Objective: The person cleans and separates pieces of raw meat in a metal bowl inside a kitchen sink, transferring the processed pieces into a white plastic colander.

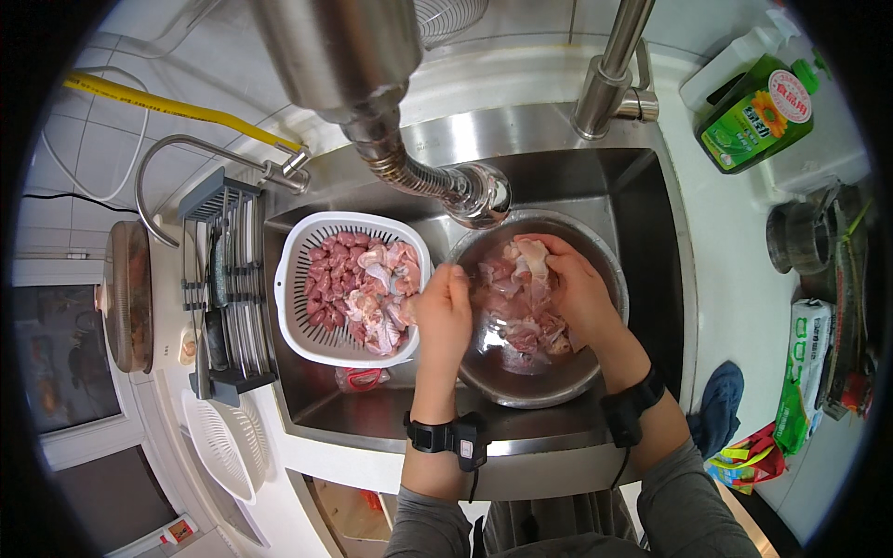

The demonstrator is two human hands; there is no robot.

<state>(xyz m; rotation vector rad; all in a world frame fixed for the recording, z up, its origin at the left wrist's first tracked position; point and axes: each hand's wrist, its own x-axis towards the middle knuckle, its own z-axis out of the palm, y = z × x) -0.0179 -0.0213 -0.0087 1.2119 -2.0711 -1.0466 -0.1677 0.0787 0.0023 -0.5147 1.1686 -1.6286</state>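
A steel bowl [607, 363] of water with raw poultry pieces [523, 328] in it stands in the right part of the steel sink. My right hand [575, 286] is over the bowl, its fingers and thumb closed around a pale, skin-covered piece of meat [534, 261]. Between the bowl and a white plastic colander [296, 349], my left hand [444, 303] touches a piece of meat at the colander's right edge; whether it grips that piece is hard to tell. In the colander, dark red organ pieces [324, 286] lie on the left and cut poultry [380, 324] on the right.
A flexible faucet head [481, 195] hangs above the bowl's back edge. A dish rack [237, 300] stands left of the sink, below a curved thin tap [160, 139]. On the right counter are a green detergent bottle [753, 118], a metal pot [799, 237] and a blue cloth [718, 404].
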